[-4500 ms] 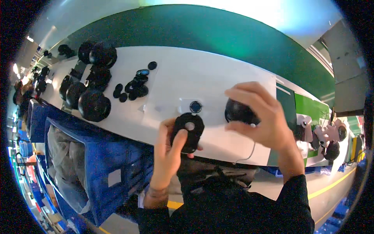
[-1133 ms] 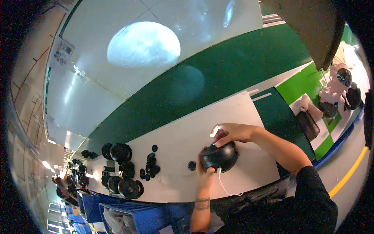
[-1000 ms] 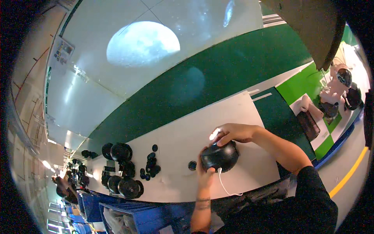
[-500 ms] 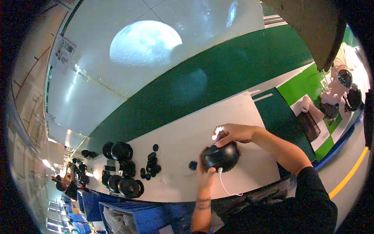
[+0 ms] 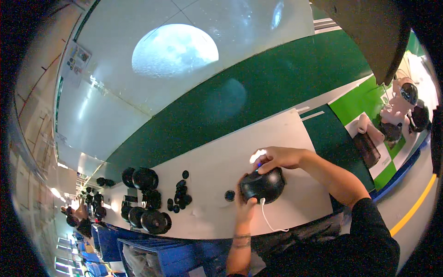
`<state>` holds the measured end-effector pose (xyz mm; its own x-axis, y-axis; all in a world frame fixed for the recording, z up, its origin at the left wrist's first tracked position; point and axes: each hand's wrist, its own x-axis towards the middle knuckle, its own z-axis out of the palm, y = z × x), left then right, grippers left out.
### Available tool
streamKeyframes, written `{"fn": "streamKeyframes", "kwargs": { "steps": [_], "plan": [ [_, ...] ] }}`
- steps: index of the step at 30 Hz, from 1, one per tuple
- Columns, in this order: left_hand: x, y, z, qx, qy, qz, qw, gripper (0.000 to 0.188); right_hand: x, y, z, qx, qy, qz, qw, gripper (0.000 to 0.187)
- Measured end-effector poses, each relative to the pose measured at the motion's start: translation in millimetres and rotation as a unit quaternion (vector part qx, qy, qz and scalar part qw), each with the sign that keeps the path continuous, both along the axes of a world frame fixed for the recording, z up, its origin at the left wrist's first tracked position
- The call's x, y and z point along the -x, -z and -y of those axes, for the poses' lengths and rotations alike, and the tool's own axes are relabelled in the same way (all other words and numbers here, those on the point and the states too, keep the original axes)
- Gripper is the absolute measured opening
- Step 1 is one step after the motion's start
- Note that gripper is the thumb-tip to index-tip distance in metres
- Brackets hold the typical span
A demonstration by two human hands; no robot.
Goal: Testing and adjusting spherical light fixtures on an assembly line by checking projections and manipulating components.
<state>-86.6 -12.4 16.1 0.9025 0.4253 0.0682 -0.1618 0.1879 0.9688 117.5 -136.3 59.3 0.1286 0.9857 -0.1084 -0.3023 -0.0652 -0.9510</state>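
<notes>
A black, rounded star projector with a white cable plugged into its near side is held just over the white tabletop. My left hand is wrapped round its left side, thumb on the near face. With curled fingers, my right hand grips the far end around the lens, which is mostly hidden. Bright light falls on those fingers, and a small blue glow shows beside them. On the pale panel beyond, a moon picture is cast. A small round black disc lies left of my left hand.
Several black round housings and a cluster of small black discs occupy the table's left side. White figures and a dark cylinder stand at the right. Blue crates sit below the near edge.
The moon picture has become sharper, with craters showing along its lower edge, and sits slightly farther right. A blue glow now shows by my right fingers. Both hands keep nearly the same place.
</notes>
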Motion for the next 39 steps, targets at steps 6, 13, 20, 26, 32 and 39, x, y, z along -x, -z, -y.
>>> {"fn": "streamKeyframes", "kwargs": {
  "steps": [6, 13, 20, 26, 32, 39],
  "plan": [
    [0, 2, -3, -0.010, -0.004, 0.006, 1.000, 0.109, -2, 5, -2, -0.021, -0.007, -0.015, 1.000, 0.049],
    [1, -3, -2, -0.005, -0.004, -0.003, 1.000, 0.111, -4, 1, -4, -0.027, -0.007, -0.002, 1.000, 0.049],
    [2, -3, 1, 0.021, -0.009, -0.022, 0.999, 0.110, -4, 4, -2, -0.011, -0.002, 0.014, 1.000, 0.056],
    [0, 2, 0, -0.002, -0.008, 0.014, 1.000, 0.108, -1, 7, -5, -0.038, -0.024, 0.002, 0.999, 0.039],
    [-2, 1, 0, 0.008, 0.002, -0.002, 1.000, 0.109, -7, 9, -4, -0.036, 0.006, 0.042, 0.998, 0.050],
    [1, 8, -5, 0.007, 0.001, -0.003, 1.000, 0.110, -10, 5, -4, 0.014, -0.007, 0.075, 0.997, 0.050]
  ]
}}
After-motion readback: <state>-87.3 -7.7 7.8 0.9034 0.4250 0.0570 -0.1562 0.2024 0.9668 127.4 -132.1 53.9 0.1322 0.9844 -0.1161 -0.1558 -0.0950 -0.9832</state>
